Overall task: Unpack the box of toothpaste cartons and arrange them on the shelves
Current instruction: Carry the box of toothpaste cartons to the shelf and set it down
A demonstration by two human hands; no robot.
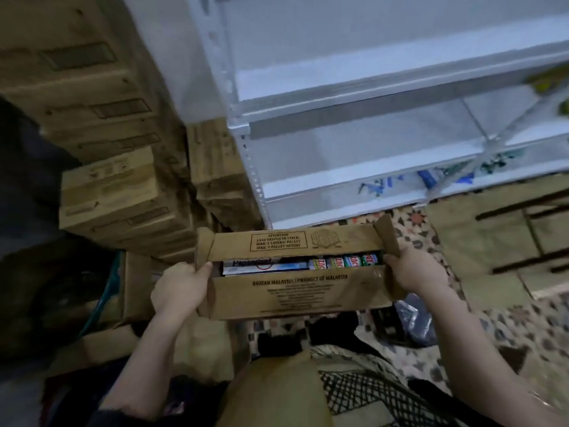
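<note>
I hold a long brown cardboard box in front of me, its top flaps parted. My left hand grips its left end, thumb over the edge. My right hand grips its right end. Through the gap I see toothpaste cartons lying flat on the left and several green-and-red carton ends on the right. White metal shelves stand beyond the box, the upper boards bare on the left side.
Stacks of brown cardboard cases fill the left side. Flattened cardboard lies on the patterned floor at right. Blue-and-green packets sit on the lowest shelf, and a few items show at the shelf's far right edge.
</note>
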